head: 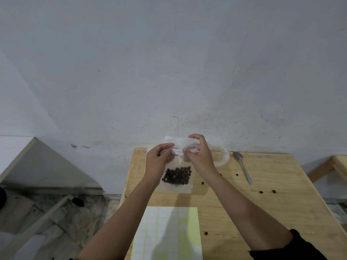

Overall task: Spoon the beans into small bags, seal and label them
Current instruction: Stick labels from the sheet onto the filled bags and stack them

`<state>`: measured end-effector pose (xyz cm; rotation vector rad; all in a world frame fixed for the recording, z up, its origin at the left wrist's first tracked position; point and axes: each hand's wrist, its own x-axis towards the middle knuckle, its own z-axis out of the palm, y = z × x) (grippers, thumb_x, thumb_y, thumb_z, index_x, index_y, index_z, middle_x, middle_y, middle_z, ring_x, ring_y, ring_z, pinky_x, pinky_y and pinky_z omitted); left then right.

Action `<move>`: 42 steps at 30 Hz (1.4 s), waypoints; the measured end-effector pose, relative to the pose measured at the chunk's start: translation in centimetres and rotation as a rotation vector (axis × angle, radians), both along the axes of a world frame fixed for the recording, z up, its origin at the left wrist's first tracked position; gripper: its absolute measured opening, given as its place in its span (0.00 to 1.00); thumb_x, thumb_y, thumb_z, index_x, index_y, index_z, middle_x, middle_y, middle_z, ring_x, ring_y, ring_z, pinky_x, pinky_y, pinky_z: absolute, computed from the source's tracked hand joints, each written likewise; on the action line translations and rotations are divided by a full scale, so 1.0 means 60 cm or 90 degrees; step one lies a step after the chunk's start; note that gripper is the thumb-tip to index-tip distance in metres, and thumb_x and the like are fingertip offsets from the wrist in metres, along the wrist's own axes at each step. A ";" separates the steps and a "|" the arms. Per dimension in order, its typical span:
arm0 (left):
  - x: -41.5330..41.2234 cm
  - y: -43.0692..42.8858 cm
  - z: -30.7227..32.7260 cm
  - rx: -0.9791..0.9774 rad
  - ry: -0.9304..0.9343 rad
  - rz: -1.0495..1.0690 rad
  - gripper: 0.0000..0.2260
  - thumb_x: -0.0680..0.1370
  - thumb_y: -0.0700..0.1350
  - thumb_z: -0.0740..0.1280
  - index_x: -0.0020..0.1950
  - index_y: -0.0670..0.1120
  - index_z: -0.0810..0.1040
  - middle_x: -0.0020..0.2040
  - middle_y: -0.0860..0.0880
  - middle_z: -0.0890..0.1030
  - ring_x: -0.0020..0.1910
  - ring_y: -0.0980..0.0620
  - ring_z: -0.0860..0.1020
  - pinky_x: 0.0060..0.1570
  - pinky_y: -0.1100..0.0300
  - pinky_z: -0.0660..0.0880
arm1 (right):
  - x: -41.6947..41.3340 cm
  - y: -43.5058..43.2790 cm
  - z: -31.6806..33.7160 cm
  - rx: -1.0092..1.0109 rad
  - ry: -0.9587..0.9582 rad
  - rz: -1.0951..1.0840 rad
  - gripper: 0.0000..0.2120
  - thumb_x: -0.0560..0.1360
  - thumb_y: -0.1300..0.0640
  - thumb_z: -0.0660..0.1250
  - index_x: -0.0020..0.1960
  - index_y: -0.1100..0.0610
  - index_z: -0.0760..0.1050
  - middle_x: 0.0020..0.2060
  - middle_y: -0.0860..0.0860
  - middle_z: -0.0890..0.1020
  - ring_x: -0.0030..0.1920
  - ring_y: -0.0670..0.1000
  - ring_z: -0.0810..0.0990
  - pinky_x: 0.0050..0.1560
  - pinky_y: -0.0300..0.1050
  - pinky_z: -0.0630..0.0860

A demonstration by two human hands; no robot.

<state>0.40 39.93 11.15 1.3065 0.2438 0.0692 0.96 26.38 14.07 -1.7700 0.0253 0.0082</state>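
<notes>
Holding the bag (178,187) up over the far half of the tabletop (262,203), both grips on its upper part. My left grip (159,156) is closed on the bag's left side, fingers curled, thumb at the left end of the label (178,151). My right grip (201,156) is clamped on the right side, fingertips up at the top strip, thumb meeting the label's right end.

The label is a small white slip with handwriting, maybe a date, too small to read for sure. It lies across the bag's front just under the top strip, and my call is that I'm smoothing it on.

Beans (177,175) sit in a dark cluster low in the bag, so the spooning for this one is done. Sealed? The top strip looks flat, but I can't say for certain from here. Labelling looks like the step in hand, and close to finished.

The spoon (243,167) lies on the tabletop off to my right, well apart from both grips. A clear dish (223,156) sits beyond my right grip by the wall, and I cannot tell whether any beans are left in it. A few stray beans (202,183) are scattered on the wood and want gathering. The label sheet (167,233) lies near me, between my forearms. No other bags show, filled or empty, so I can't say how many are left to do.
</notes>
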 end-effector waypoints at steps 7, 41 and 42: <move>-0.005 0.007 -0.011 0.011 0.008 -0.031 0.07 0.76 0.35 0.66 0.50 0.42 0.82 0.44 0.46 0.83 0.43 0.52 0.81 0.46 0.62 0.79 | -0.004 0.003 -0.014 -0.043 -0.015 -0.003 0.23 0.71 0.64 0.71 0.61 0.51 0.66 0.47 0.39 0.72 0.41 0.33 0.75 0.43 0.36 0.76; 0.046 0.095 -0.164 0.426 0.091 -0.072 0.26 0.78 0.40 0.64 0.75 0.43 0.59 0.74 0.44 0.62 0.73 0.47 0.62 0.71 0.50 0.61 | 0.058 0.080 -0.190 -0.249 0.085 0.039 0.16 0.75 0.66 0.65 0.62 0.60 0.72 0.59 0.52 0.67 0.55 0.45 0.71 0.56 0.35 0.72; 0.051 0.095 -0.165 0.425 0.091 -0.076 0.26 0.79 0.40 0.63 0.75 0.43 0.59 0.75 0.44 0.61 0.73 0.47 0.60 0.72 0.50 0.59 | 0.063 0.081 -0.192 -0.253 0.084 0.045 0.17 0.75 0.65 0.65 0.63 0.60 0.71 0.60 0.53 0.67 0.55 0.45 0.70 0.57 0.35 0.71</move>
